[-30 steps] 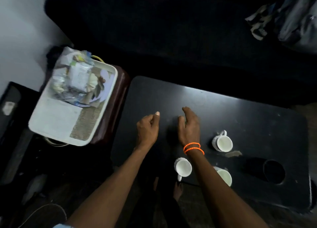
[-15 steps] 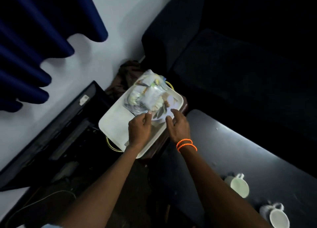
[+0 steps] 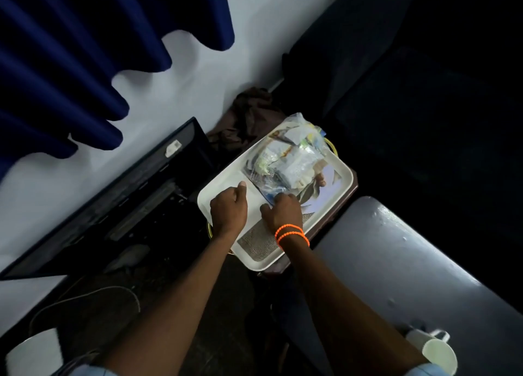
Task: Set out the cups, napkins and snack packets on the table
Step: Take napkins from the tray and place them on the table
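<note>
A clear plastic bag of snack packets (image 3: 288, 160) lies on the far half of a white tray (image 3: 219, 190), with pale paper napkins (image 3: 329, 187) showing under it. My right hand (image 3: 283, 213), with orange bead bracelets at the wrist, has its fingers curled over the bag's near corner. My left hand (image 3: 229, 208) hovers over the bare tray just left of the bag, fingers curled under and hidden, thumb stretched toward the bag's edge. One white cup (image 3: 437, 351) stands on the dark table (image 3: 396, 256) at the bottom right.
The tray rests on a small brown stand and carries a woven mat (image 3: 260, 244) at its near end. A black flat screen (image 3: 113, 200) leans on the white wall to the left, under blue curtains. A dark sofa (image 3: 424, 106) fills the right. Cables lie on the floor.
My view swung left from the table with its three cups to the tray. Both hands left the tabletop and reached the tray; my right hand now touches the bag.
</note>
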{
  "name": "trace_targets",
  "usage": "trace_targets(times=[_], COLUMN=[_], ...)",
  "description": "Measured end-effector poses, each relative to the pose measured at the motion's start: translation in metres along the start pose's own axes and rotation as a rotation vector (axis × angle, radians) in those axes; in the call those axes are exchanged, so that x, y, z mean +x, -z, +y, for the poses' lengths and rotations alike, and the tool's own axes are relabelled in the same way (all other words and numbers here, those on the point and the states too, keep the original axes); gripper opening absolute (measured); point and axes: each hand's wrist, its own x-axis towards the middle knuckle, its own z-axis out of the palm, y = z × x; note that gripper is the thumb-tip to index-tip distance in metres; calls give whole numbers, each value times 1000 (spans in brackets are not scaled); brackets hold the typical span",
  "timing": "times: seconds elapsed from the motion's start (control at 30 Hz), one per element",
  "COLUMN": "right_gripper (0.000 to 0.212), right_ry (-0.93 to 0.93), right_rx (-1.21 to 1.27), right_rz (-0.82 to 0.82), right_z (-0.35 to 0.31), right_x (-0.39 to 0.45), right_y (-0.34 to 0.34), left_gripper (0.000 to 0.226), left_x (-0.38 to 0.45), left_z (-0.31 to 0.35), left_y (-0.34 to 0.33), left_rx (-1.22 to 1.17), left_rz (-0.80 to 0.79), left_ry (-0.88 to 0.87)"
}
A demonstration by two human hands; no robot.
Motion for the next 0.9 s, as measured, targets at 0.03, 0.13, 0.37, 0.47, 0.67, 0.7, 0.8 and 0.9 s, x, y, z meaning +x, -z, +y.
trace_targets(times=[0.03,0.13,0.37,0.47,0.67,0.7,0.8,0.9], right_gripper=[43,51,44,36,24,25,32,39], right_ry=[-7,-48,-122,-58,-115,-154,-222,-224], right_rx=[-23,-118,103,239,647,784,1101,1231], right_rz=[12,6,-69,-75,-85,-112,-203,-269], right_z=[-4,-16,-31,-35,-31,-28,-13,12], right_x=[0,2,9,9,10,7,1,-9], right_y=[-4,-13,-31,-32,-8,-1,17,34], left_gripper=[54,55,51,52,40,42,43,54], left_x=[1,4,6,5,-17,-21,-32,-41], left_z=[-2,-5,-10,-16,-21,-19,-7,12], left_y=[0,1,5,10,19,20,18,13], left_rx=[11,28,-63,-117,-219,-262,-747,-1165], left_rz=[4,2,-7,29,255,275,140,-127], left_ry=[11,19,121,168,253,301,590,725])
